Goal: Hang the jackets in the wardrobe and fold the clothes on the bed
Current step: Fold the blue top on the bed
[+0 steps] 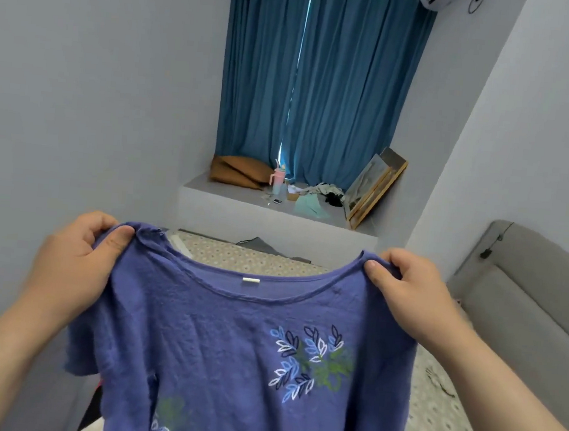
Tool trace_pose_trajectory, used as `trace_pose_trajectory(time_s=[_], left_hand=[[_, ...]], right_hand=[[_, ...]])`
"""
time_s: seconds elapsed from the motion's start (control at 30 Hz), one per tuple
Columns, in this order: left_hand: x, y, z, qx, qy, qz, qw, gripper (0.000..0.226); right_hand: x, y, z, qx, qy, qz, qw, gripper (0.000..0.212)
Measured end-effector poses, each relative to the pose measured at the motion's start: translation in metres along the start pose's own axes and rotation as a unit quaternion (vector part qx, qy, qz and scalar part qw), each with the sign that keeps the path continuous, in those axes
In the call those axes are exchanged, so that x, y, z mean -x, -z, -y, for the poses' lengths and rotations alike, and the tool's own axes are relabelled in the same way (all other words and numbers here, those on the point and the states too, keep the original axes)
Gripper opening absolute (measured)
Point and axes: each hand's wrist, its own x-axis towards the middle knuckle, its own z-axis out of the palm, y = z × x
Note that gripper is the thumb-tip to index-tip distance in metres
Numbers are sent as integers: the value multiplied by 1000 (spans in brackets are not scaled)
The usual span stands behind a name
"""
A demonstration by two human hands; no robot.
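Observation:
A purple-blue short-sleeved top [216,353] with embroidered leaves hangs spread out in front of me, held up in the air above the bed [255,259]. My left hand [79,259] grips its left shoulder, thumb over the fabric. My right hand [407,294] pinches the right shoulder beside the neckline. The top hides most of the bed below it. A dark grey garment [260,244] lies on the bed's far edge.
A window ledge [243,201] behind the bed carries a brown cushion [238,171], a pink bottle [278,180], loose clothes and a leaning picture frame [373,187]. Blue curtains [315,80] hang above it. The grey padded headboard [523,298] stands at the right.

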Motion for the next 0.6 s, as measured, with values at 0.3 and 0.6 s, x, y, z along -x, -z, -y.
trace_pose_trajectory(time_s=[0.3,0.6], left_hand=[[39,42,69,-60,90,-91,990,27],[152,-13,195,-81,211,-224,948,22]], right_hand=[[-55,-139,1,-117,67,101,986,26],[-45,-344,-83,-200,82,242,946,27]])
